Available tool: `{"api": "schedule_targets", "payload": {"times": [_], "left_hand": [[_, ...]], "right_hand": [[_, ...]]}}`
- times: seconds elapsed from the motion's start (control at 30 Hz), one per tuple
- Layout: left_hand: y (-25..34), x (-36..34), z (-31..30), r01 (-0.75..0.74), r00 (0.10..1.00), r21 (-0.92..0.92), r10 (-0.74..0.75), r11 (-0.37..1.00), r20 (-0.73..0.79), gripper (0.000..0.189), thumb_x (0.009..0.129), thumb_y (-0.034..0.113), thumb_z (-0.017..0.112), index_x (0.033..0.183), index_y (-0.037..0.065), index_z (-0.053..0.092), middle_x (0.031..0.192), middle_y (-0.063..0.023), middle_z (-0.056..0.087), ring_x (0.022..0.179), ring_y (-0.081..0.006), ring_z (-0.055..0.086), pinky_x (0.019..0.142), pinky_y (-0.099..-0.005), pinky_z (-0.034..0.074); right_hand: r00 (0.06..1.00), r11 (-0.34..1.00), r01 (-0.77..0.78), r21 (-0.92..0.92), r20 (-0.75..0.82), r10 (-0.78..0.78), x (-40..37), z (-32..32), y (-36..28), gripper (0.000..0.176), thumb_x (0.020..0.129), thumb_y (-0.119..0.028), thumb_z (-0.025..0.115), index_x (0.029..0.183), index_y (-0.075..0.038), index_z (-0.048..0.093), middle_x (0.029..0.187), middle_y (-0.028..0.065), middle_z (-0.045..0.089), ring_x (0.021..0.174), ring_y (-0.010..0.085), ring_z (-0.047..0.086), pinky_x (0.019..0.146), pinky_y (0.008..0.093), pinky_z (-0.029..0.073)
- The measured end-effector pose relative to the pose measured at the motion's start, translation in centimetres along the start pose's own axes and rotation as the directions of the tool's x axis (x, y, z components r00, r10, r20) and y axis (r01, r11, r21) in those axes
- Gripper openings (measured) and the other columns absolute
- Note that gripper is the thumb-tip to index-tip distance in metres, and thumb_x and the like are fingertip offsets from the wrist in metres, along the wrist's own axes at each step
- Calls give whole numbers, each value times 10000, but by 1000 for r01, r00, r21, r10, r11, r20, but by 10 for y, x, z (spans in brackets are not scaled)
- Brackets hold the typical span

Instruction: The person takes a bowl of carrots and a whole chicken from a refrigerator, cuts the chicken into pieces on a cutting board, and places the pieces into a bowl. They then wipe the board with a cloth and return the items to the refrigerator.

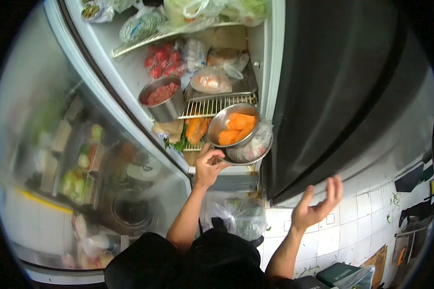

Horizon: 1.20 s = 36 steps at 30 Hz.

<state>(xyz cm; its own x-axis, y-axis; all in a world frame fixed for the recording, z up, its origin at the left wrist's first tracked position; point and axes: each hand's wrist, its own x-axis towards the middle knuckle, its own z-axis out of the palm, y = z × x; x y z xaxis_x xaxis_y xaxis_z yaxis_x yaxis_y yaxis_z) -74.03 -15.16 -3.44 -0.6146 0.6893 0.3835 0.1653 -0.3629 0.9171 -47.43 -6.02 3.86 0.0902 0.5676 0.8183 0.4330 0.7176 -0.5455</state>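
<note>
My left hand pinches the near left rim of a metal bowl at the front of the open fridge. Inside that bowl lies a clear plastic bag of pale food I cannot make out. A smaller steel bowl of peeled orange carrot pieces sits tilted on top, toward the back. Off to the right, my right hand hovers in the air, fingers spread and palm bare, touching nothing.
A steel pot of minced meat stands on the wire shelf, near bagged tomatoes and a bagged item on a metal tray. The glass door hangs open at left. A plastic bag of greens lies below.
</note>
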Motion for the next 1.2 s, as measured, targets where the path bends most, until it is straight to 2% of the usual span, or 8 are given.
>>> {"api": "schedule_targets", "payload": {"times": [0.23,0.3,0.43,0.63,0.77,0.9,0.97,1.2], "left_hand": [[-46,-42,19,-127,992,253,116,959,56,289,615,94,839,807,41,630,976,-102,565,949,-243,563,832,-345,441],[-46,-55,18,-164,984,281,137,945,116,297,599,97,841,795,42,625,1143,-146,561,1062,-313,557,900,-372,429],[-55,-85,0,4,999,281,-15,960,38,287,600,118,843,800,57,646,1231,-156,525,1154,-314,516,948,-396,399],[-27,-102,-72,-44,999,344,36,938,31,279,629,174,833,810,62,652,1216,-183,527,1131,-337,529,939,-390,403],[-5,-149,-92,-29,980,519,127,854,-155,322,594,168,856,839,79,666,1299,-205,473,1187,-348,480,993,-421,367],[31,-236,-76,108,887,553,171,826,-429,293,607,148,841,834,92,665,1417,-207,373,1284,-365,395,1038,-407,335],[46,-280,-61,183,818,579,204,795,-538,277,615,145,842,828,88,674,1421,-207,375,1295,-366,393,1040,-416,343],[106,-444,8,520,425,334,101,786,-899,297,618,135,848,842,49,673,1276,-180,517,1195,-322,494,986,-385,394]], "right_hand": [[561,566,-786,249,671,484,-56,50,-11,632,745,-90,731,1314,-46,460,1235,152,502,977,227,563,792,319,489],[686,909,-398,123,698,206,-85,62,35,653,719,-112,768,1294,-40,466,1232,148,503,1027,230,547,802,322,495],[454,599,-777,195,832,318,-106,64,40,752,647,-113,827,1271,-21,418,1257,137,478,1082,255,530,865,341,483],[332,580,-788,207,936,118,-129,73,3,946,613,-159,873,1365,-49,311,1350,123,379,1069,230,525,877,344,484],[340,306,-874,377,925,-170,-136,99,-6,859,715,-154,798,1377,-65,258,1412,149,338,1035,257,553,831,363,498],[125,229,-948,220,921,-368,-126,132,-15,665,868,-401,637,1320,-38,311,1161,154,573,947,237,605,794,348,499],[31,398,-889,225,897,-440,-117,154,-46,452,933,-347,547,1224,-13,459,1063,138,627,963,210,607,804,333,490],[-214,384,-656,650,327,-920,-143,133,-251,391,847,-216,652,1187,-44,566,1142,95,621,999,185,591,827,325,469]]}}
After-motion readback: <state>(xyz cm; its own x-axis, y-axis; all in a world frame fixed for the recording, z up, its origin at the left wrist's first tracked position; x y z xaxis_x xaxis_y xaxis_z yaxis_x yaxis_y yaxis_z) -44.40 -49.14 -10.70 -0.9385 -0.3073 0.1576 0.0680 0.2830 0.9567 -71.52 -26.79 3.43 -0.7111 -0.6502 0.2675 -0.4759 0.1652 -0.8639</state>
